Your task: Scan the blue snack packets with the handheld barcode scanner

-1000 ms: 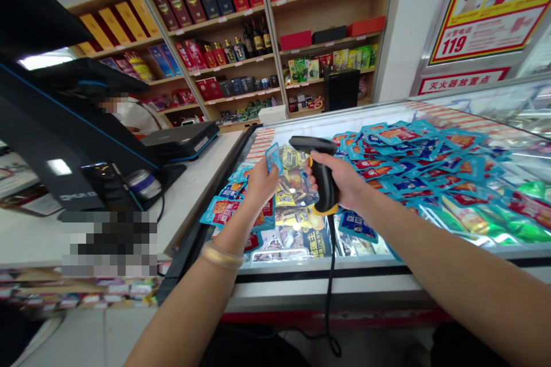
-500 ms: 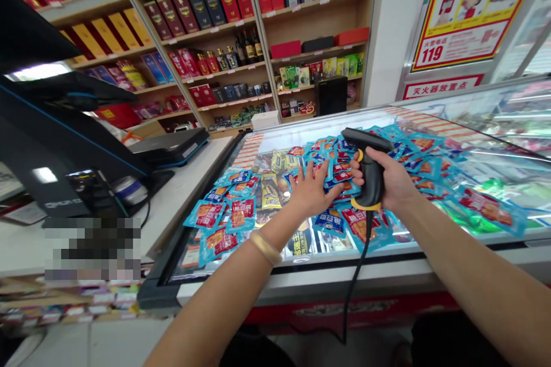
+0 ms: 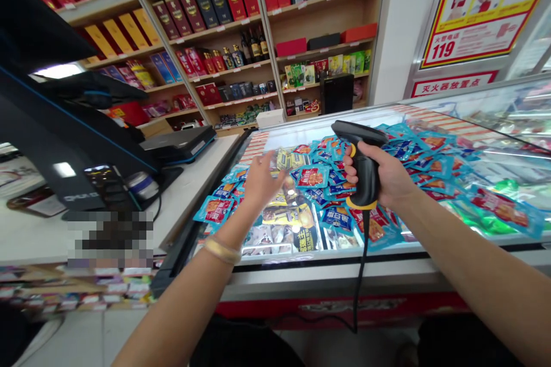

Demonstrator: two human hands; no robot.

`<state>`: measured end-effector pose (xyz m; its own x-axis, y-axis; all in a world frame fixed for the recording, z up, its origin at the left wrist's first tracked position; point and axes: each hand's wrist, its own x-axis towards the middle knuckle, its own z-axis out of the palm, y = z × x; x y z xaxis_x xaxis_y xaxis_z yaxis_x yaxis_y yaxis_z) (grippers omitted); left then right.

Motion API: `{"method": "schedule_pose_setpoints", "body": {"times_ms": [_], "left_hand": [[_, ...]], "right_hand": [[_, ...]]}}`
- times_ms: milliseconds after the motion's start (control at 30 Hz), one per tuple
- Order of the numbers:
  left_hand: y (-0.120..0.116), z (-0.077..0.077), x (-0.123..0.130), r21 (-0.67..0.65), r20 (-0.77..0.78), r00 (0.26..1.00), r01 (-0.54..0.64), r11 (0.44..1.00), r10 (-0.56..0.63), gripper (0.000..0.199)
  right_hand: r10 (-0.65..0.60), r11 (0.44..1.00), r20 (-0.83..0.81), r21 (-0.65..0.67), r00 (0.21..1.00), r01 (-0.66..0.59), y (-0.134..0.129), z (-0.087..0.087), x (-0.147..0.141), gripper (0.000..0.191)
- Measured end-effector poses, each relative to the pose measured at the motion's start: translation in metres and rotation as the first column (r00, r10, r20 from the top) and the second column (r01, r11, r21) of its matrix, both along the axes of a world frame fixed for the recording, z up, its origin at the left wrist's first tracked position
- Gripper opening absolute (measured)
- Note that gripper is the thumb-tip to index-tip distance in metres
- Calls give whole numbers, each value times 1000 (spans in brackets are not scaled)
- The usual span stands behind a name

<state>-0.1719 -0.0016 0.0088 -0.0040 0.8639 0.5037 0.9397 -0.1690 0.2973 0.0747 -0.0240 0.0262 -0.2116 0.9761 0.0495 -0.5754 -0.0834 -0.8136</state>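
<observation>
My right hand [image 3: 394, 175] grips a black-and-yellow barcode scanner [image 3: 365, 178] by its handle, holding it over the glass-topped chest [image 3: 301, 276]. A cord hangs from the handle's bottom. My left hand [image 3: 260, 182], with a gold-coloured bangle at the wrist, is open with fingers apart. It is over the left part of the glass, between two groups of blue-edged snack packets. The larger pile [image 3: 434, 167] spreads beneath and beyond the scanner. The smaller group [image 3: 215, 209] lies at the left, partly hidden by my left hand and forearm. One red-and-blue packet [image 3: 313, 176] lies on the larger pile's left edge.
At the left, a counter [image 3: 193, 183] carries a dark point-of-sale machine [image 3: 81, 143], a flat weighing plate [image 3: 178, 143] and a phone [image 3: 112, 186]. Shelves of boxed goods [image 3: 206, 8] stand behind. Yellow packages [image 3: 286, 215] show beneath the glass. A fire notice [image 3: 477, 11] hangs right.
My left hand has moved left, off the larger pile toward the smaller group, uncovering a red-and-blue packet. My right hand keeps hold of the scanner. The view has shifted slightly.
</observation>
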Motion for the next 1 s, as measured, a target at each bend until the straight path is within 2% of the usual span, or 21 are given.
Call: {"method": "schedule_pose_setpoints", "body": {"times_ms": [67, 133, 200, 300, 467, 600, 667, 733, 767, 800, 867, 933, 1000], "left_hand": [[-12, 5, -23, -35, -54, 983, -178, 983, 176, 55], [-29, 6, -38, -141, -141, 955, -281, 949, 262, 60], [-48, 0, -45, -231, -244, 937, -308, 923, 251, 67], [-69, -13, -44, -265, -369, 908, -308, 914, 199, 77], [-74, -24, -40, -242, -386, 911, -256, 936, 149, 66], [-67, -19, -47, -230, -238, 969, -126, 965, 70, 67], [-63, -14, -50, -198, -44, 998, -46, 979, 38, 65], [-57, -6, -52, -167, 266, 964, 15, 986, 30, 58], [-52, -2, -52, -167, 447, 894, 37, 985, 42, 52], [-46, 4, -50, -183, 623, 779, 57, 982, 71, 46], [-32, 15, -46, -233, 880, 447, 112, 966, 161, 34], [-18, 25, -40, -251, 967, 105, 212, 944, 233, 28], [-7, 30, -33, -210, 952, -147, 330, 921, 269, 30]], "right_hand": [[52, 999, 13, -17, 999, -51, 0, 5, -17, 16], [133, 990, 25, -39, 991, -132, 1, 10, -38, 15], [232, 971, 37, -68, 972, -230, 4, 11, -59, 16], [327, 939, 51, -133, 944, -318, 8, 8, -83, 17], [345, 921, -3, -194, 939, -339, 14, -12, -87, 18], [330, 922, -52, -199, 943, -333, 18, -22, -75, 18], [318, 923, -64, -206, 946, -324, 17, -22, -72, 18], [324, 920, -72, -210, 943, -331, 16, -19, -72, 19], [331, 917, -75, -209, 941, -339, 14, -17, -73, 19], [336, 915, -79, -209, 939, -345, 13, -16, -74, 19], [340, 913, -81, -212, 937, -349, 11, -14, -75, 18], [337, 913, -74, -218, 939, -345, 9, -13, -75, 19], [334, 913, -64, -225, 940, -340, 10, -15, -75, 21]]}}
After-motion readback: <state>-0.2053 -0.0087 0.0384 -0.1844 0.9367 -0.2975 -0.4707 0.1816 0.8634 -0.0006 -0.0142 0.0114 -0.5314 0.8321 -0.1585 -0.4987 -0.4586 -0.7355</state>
